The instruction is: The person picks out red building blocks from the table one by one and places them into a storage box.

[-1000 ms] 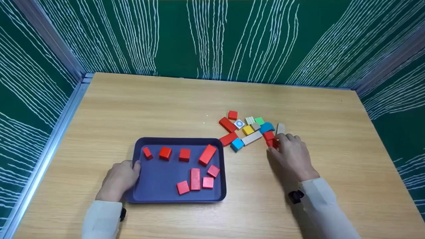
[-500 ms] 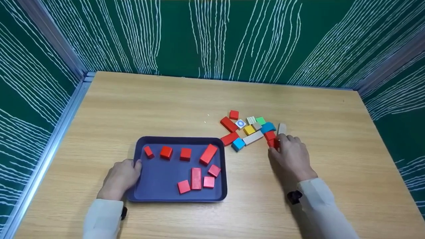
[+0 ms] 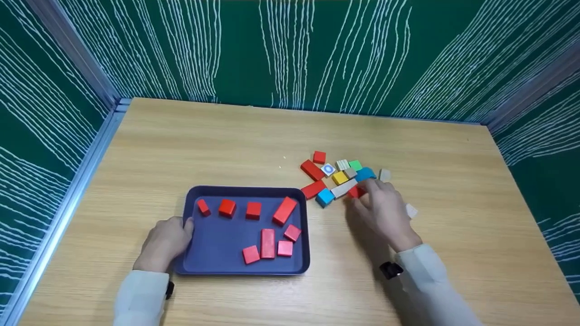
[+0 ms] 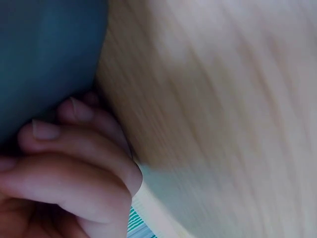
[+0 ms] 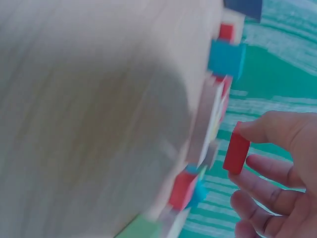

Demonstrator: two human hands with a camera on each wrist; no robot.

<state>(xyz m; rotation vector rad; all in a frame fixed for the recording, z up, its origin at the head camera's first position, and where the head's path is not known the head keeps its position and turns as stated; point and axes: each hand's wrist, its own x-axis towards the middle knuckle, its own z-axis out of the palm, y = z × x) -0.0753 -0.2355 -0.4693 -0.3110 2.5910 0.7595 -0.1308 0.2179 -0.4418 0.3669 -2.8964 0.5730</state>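
My left hand (image 3: 165, 242) grips the left rim of a dark blue tray (image 3: 217, 253), thumb over the edge. In the left wrist view its curled fingers (image 4: 74, 144) lie under the tray's side. Several red blocks (image 3: 267, 243) sit spread out inside the tray. My right hand (image 3: 385, 210) is over the right end of a loose cluster of blocks. Between thumb and fingertips it pinches a small red block (image 5: 237, 152), raised off the table. Another red block (image 5: 183, 189) stays on the table, hidden by the hand in the head view.
The cluster holds red blocks (image 3: 312, 170), a blue cube (image 3: 324, 198), a yellow block (image 3: 340, 177), a green block (image 3: 355, 165), a blue arch (image 3: 365, 174) and a long grey block (image 3: 344, 188). A pale block (image 3: 410, 210) lies right of the hand. Green walls (image 3: 244, 54) enclose the wooden table (image 3: 204, 140).
My right hand has lifted a red block from the cluster's right end and moved left with it. A pale block beside the wrist is now uncovered. The left hand and tray stay put.
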